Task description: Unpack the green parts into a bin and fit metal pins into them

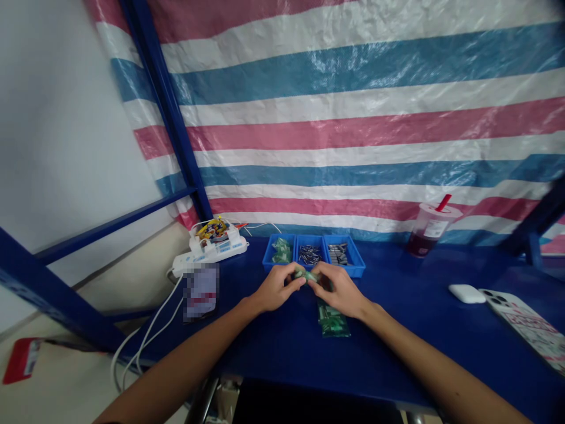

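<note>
Packet (306, 275) in hands (278, 288) (339, 288) near bin edges (353, 272)

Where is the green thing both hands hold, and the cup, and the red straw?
Green thing (306, 274), head view: middle of the part that shows.
Cup (426, 229), head view: middle of its side.
Red straw (444, 203), head view: halfway along its visible length.

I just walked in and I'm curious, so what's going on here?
A person at a blue table is holding a small green packet between the fingertips of the left hand and right hand. More green packaging lies on the table by the right hand. Just beyond the hands sit three blue bins side by side: green packets in the left, small metal pieces in the middle, grey pieces in the right.
</note>
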`<state>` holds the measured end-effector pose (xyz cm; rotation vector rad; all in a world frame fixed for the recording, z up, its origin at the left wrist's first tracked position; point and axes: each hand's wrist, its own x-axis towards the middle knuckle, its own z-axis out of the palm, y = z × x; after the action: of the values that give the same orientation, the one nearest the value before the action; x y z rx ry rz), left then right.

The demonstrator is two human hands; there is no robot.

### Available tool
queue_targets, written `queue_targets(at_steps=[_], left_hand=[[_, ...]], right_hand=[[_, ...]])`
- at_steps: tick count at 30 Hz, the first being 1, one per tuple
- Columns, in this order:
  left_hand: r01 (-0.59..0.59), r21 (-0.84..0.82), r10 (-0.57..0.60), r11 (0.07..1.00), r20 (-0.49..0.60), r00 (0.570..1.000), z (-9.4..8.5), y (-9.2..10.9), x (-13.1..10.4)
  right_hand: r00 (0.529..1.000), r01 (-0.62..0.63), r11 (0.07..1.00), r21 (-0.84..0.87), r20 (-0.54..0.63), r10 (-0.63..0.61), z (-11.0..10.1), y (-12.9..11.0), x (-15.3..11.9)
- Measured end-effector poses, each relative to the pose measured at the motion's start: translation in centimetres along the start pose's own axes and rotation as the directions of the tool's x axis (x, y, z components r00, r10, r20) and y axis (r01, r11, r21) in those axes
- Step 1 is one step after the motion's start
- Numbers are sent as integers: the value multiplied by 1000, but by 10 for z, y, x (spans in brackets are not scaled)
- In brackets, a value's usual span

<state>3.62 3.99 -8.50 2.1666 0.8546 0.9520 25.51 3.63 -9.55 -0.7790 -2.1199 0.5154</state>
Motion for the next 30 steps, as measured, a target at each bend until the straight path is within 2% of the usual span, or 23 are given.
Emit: queue_targets(at_steps=[6,15,22,27,30], left_hand=[[28,35,-26,999,-29,999,-1,-1,1],[6,66,-5,998,-6,1000,1,-1,0],[7,125,2,992,-67,998,2,-2,0],[-22,97,25,995,-27,999,1,1,-1],[-25,101,29,995,-39,999,0,0,-1]], right_hand=[[1000,-4,1000,-17,9,5,0,-2,1],[1000,-22,1000,-8,18,22,-1,1,1],[998,-59,997,53,26,58,-1,2,1],[995,-87,991,105,48,82,2,0,1],[995,-92,989,112,53,87,2,-1,1]])
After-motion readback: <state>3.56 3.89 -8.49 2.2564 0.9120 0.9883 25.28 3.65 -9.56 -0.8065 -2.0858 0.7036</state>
